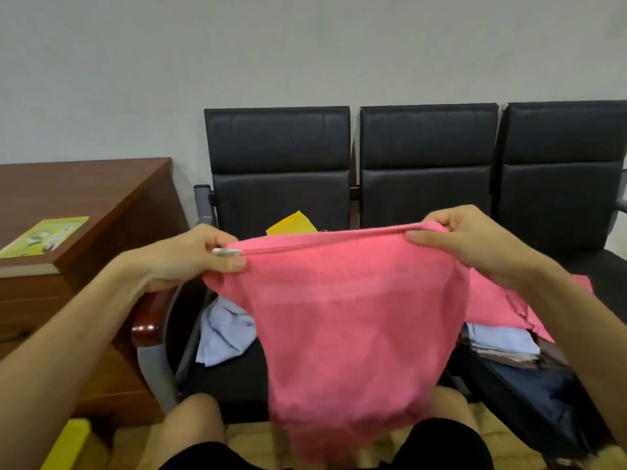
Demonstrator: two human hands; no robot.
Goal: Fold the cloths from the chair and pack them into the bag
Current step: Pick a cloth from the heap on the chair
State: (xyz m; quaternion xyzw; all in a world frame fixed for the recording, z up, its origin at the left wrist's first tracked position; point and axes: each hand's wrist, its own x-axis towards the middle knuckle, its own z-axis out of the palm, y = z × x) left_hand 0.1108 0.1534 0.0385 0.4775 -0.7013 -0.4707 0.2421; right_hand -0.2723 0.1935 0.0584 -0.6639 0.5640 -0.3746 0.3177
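Towel point(342, 320), pink, seemingly terry, hangs limp.

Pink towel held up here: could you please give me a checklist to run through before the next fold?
1. Grip of the left hand on the pink towel: pinching one end of the top edge, ok.
2. Grip of the right hand: pinching the other end, ok.
3. Top edge taut between the hands: ok.
4. Bottom edge hanging even: cannot tell, blurred.
5. Room on the chair seat: not ok, a blue cloth and a yellow cloth lie there.
6. Mouth of the bag open: cannot tell, the arm hides part of it.
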